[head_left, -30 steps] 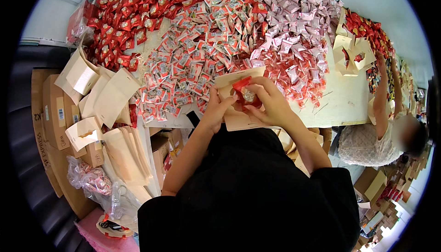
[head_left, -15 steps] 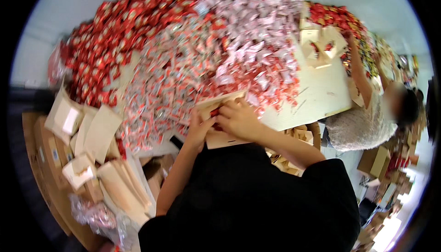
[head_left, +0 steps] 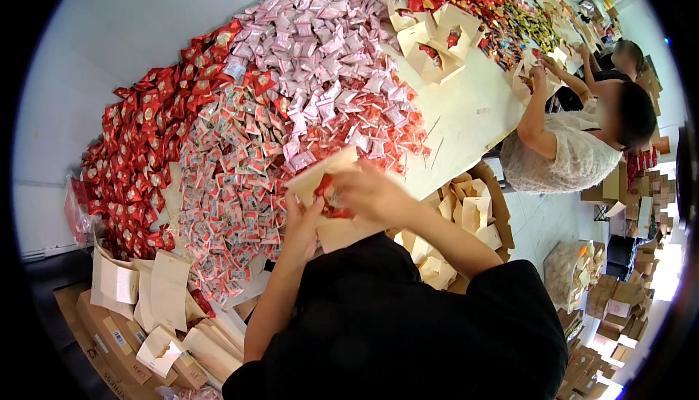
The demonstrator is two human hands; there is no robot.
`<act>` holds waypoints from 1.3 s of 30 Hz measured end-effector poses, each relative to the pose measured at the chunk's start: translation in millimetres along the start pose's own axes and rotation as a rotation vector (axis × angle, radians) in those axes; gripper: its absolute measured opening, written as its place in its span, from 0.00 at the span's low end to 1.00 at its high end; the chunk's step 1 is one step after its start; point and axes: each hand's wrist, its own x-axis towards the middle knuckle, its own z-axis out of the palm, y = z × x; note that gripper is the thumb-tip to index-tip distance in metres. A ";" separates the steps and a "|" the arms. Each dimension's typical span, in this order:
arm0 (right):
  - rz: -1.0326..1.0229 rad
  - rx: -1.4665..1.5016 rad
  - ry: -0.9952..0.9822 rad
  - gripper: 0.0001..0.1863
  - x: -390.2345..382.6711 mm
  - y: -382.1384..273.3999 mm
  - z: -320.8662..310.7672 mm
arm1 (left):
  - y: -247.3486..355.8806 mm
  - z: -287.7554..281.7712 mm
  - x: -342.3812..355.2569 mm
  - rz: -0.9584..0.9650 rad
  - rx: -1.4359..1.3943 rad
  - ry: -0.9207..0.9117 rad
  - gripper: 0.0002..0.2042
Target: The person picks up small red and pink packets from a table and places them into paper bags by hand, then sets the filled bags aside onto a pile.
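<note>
My left hand point(head_left: 300, 221) grips a cream open carton point(head_left: 340, 234) at its left side, in front of the piles. Inside the carton lies a red packet point(head_left: 326, 194), partly hidden. My right hand point(head_left: 368, 197) is over the carton's right part, smeared by motion, so what its fingers grip is unclear. Beyond the carton spread heaps of red packets point(head_left: 140, 152), pale pink packets point(head_left: 326, 43) and red-and-white sachets point(head_left: 226, 203).
Flat cartons point(head_left: 171, 291) lie at left; a cardboard box point(head_left: 496, 192) of cartons stands right. Further along the white table point(head_left: 459, 123), a co-worker point(head_left: 561, 148) in white handles a carton; another person point(head_left: 626, 57) sits beyond. Folded cartons point(head_left: 437, 43) lie at the back.
The whole view has turned toward the right, bringing more of the table and a second person into sight. My right hand has lifted its fingers partly off the red packet and is now blurred.
</note>
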 end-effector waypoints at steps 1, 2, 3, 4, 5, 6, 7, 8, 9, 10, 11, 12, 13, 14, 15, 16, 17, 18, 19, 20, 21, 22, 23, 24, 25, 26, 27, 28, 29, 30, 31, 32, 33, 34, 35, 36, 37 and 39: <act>0.404 0.325 0.211 0.11 -11.4 -2.4 0.8 | 0.5 4.5 3.8 -0.019 -0.018 0.020 0.21; 0.407 0.094 0.405 0.14 -12.0 -4.0 -21.5 | 1.4 8.8 7.7 0.020 -0.059 0.040 0.21; 0.609 0.124 0.467 0.16 -20.8 -2.7 -29.5 | 0.0 14.9 14.8 0.057 -0.097 0.052 0.22; 0.727 0.238 0.477 0.20 -34.0 -4.0 -24.3 | -3.1 19.2 17.5 0.096 -0.134 0.066 0.22; 0.870 0.468 0.461 0.23 -52.7 -7.3 -6.3 | -6.2 25.5 20.5 0.088 -0.123 0.045 0.22; 0.998 0.702 0.434 0.25 -52.5 -19.0 -0.4 | -10.4 31.0 25.0 0.089 -0.116 0.030 0.21; 1.105 0.924 0.425 0.29 -51.2 -38.5 -0.3 | -14.4 34.7 28.1 0.091 -0.107 0.014 0.21; 1.163 1.036 0.602 0.25 -49.4 -48.5 8.8 | -21.5 39.8 28.8 0.066 -0.086 -0.027 0.22; 1.216 1.125 0.711 0.24 -58.1 -48.3 23.2 | -29.7 43.9 26.1 0.042 -0.064 -0.067 0.23; 1.254 1.209 0.821 0.22 -69.7 -43.8 40.9 | -38.4 47.0 22.8 0.028 -0.045 -0.112 0.23; 1.307 1.204 0.880 0.20 -78.9 -40.2 51.6 | -50.7 51.4 21.6 0.049 -0.042 -0.107 0.27; 1.356 1.196 0.949 0.18 -84.0 -38.5 57.0 | -58.8 54.7 21.4 0.038 0.000 -0.115 0.28; 1.297 1.102 1.060 0.16 -86.9 -39.7 59.8 | -64.6 56.3 21.3 -0.036 0.010 -0.157 0.28; 1.343 1.027 1.068 0.15 -86.0 -39.5 50.5 | -65.9 58.0 24.6 -0.105 0.020 -0.198 0.29; 1.343 0.980 1.028 0.16 -96.8 -30.1 43.5 | -52.3 66.4 21.0 -0.251 0.038 -0.180 0.29; 1.342 0.933 0.984 0.17 -115.9 -15.3 37.6 | -50.1 64.7 26.6 -0.272 0.074 -0.232 0.29; 1.232 0.576 1.013 0.19 -155.2 13.9 52.6 | -47.9 62.6 31.5 -0.299 0.114 -0.291 0.28; 1.283 0.697 1.086 0.21 -151.9 25.1 27.0 | -46.3 53.9 36.5 -0.318 0.147 -0.322 0.28; 1.222 0.833 1.295 0.20 -158.7 44.1 9.7 | -35.0 53.0 36.4 -0.376 0.120 -0.304 0.26; 1.271 0.846 1.382 0.20 -159.8 60.9 -13.8 | -28.8 43.3 37.5 -0.393 0.107 -0.279 0.25; 1.268 0.829 1.449 0.17 -170.6 85.0 -31.2 | -23.3 30.0 35.3 -0.409 0.095 -0.253 0.25; 1.204 0.783 1.490 0.15 -164.4 102.4 -54.8 | -16.8 14.8 30.6 -0.421 0.081 -0.216 0.24; 1.318 0.640 1.519 0.13 -179.8 136.0 -66.3 | -4.9 3.7 20.8 -0.397 0.105 -0.120 0.22; 1.220 0.561 1.567 0.10 -180.0 163.2 -80.1 | 8.0 -9.5 10.8 -0.371 0.125 -0.018 0.20; 1.240 0.528 1.522 0.06 -199.6 197.3 -89.9 | 23.8 -23.2 0.7 -0.319 0.141 0.035 0.19; 1.093 0.556 1.540 0.03 -212.4 226.3 -93.3 | 38.1 -39.7 -9.5 -0.260 0.149 0.108 0.18; 1.420 0.543 1.669 0.05 -220.1 260.7 -98.2 | 50.9 -60.5 -19.4 -0.210 0.063 0.168 0.17; 1.329 0.413 1.629 0.06 -250.9 295.9 -96.7 | 66.6 -82.6 -30.6 -0.147 -0.023 0.228 0.16; 1.334 0.389 1.474 0.04 -232.5 307.1 -96.6 | 76.4 -99.5 -56.1 -0.061 -0.115 0.344 0.15; 1.379 0.549 1.281 0.02 -213.0 308.0 -102.5 | 86.2 -111.4 -79.5 0.032 -0.112 0.483 0.15; 1.298 0.740 1.271 0.04 -250.0 342.9 -108.4 | 104.9 -124.6 -92.8 0.105 -0.093 0.581 0.15; 1.215 0.930 1.232 0.07 -282.6 378.3 -115.9 | 114.6 -144.3 -111.3 0.180 -0.103 0.686 0.15; 1.151 1.087 1.180 0.10 -309.3 403.1 -130.4 | 122.3 -172.0 -127.5 0.233 -0.116 0.776 0.14; 1.112 1.277 1.016 0.13 -266.7 399.6 -111.3 | 115.5 -167.6 -170.6 0.301 -0.132 0.963 0.14; 1.049 1.399 0.892 0.17 -231.8 386.0 -113.6 | 109.9 -173.3 -200.3 0.352 -0.174 1.087 0.13; 1.103 1.322 1.045 0.16 -206.8 376.7 -106.3 | 106.3 -187.3 -217.5 0.394 -0.214 1.168 0.12; 1.156 1.224 1.199 0.16 -185.7 368.9 -102.8 | 94.9 -210.8 -234.2 0.442 -0.250 1.218 0.12; 1.212 0.961 1.540 0.17 -165.4 358.5 -109.7 | 73.8 -262.0 -252.6 0.528 -0.327 1.266 0.12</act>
